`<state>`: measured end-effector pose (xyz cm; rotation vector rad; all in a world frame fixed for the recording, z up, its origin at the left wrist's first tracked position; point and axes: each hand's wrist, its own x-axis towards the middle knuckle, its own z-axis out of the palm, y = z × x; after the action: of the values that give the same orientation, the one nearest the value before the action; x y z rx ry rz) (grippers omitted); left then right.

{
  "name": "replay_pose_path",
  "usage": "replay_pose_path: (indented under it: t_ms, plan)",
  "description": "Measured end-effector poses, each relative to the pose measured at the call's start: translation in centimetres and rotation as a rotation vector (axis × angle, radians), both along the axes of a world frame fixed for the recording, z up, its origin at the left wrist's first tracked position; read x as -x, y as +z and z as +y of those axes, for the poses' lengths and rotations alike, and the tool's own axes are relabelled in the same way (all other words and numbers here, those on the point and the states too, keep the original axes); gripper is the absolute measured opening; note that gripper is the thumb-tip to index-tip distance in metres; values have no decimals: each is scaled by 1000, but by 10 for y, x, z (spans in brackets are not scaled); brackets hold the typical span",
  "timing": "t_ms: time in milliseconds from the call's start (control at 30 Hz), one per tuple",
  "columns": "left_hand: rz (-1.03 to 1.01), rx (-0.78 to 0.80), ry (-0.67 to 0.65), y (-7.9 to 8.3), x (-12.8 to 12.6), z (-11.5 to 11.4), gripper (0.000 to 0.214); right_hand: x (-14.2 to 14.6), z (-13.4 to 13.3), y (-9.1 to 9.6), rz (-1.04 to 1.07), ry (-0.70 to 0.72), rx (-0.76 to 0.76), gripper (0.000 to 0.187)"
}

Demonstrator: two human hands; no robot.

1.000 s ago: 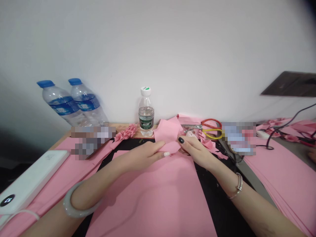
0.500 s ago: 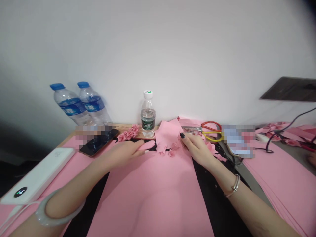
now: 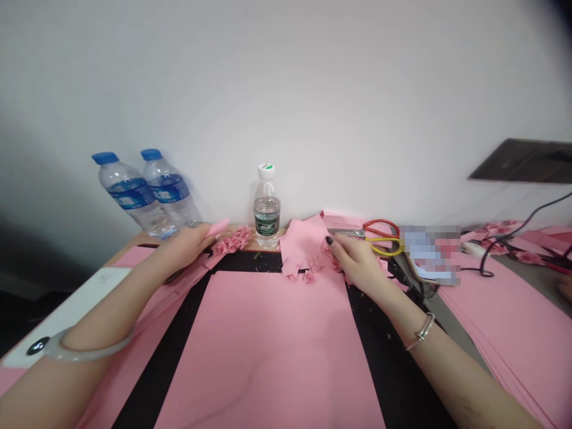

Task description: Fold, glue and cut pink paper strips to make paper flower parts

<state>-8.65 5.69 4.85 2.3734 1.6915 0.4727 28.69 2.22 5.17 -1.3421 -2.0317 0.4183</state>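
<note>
My left hand [image 3: 190,245] is closed on a small piece of pink paper [image 3: 218,227], reaching between the two blue-capped bottles and a cluster of pink paper flowers [image 3: 235,239]. Its forearm partly covers the white power bank and hides most of a dark phone. My right hand [image 3: 357,262] has its fingers curled, a dark thumbnail showing, beside a cut piece of pink paper [image 3: 304,238] and small paper flowers [image 3: 310,276]. What lies inside those fingers is hidden. Below both hands lies a large pink sheet [image 3: 277,345] on a black surface.
Two blue-labelled bottles [image 3: 134,199] lean against the wall, and a small water bottle [image 3: 267,208] stands upright. Red-and-yellow-handled scissors [image 3: 383,245], a phone [image 3: 426,256] and a cable [image 3: 487,259] lie to the right. The white power bank [image 3: 89,292] is at left.
My left hand has moved left with the pink paper, from the big sheet's far edge to beside the leaning bottles. My right hand has hardly shifted.
</note>
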Motion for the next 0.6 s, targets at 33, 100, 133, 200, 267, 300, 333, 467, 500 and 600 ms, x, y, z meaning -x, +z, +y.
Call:
replay_pose_path:
  t_ms: [33, 100, 133, 200, 267, 300, 333, 467, 500, 600]
  plan:
    - [64, -27, 45, -2, -1, -1, 38, 2, -1, -2, -36, 15, 2, 31]
    - [169, -69, 128, -4, -4, -4, 36, 9, -6, -6, -103, 80, 13, 9]
    - [204, -75, 152, -6, -5, -5, 35, 14, -10, -9, -155, 118, 20, 8]
    - [227, -70, 164, -8, -5, -5, 34, 26, -18, -16, -327, 163, 30, 30]
    - [231, -73, 171, -8, -4, -4, 33, 38, -26, -23, -551, 128, 30, 39]
    - [227, -86, 163, -7, -4, -4, 33, 43, -28, -26, -633, 100, 23, 39]
    - [224, -104, 164, -5, -5, -4, 32, 47, -29, -30, -676, 77, 16, 37]
    - [128, -218, 90, 3, -20, -13, 34, 54, -25, -38, -708, 55, -14, 25]
    - [69, -225, 11, 3, -27, -18, 34, 55, -22, -38, -710, 62, -23, 23]
    - [-24, -122, -164, -7, -46, -32, 39, 57, -14, -34, -696, 83, -58, 19]
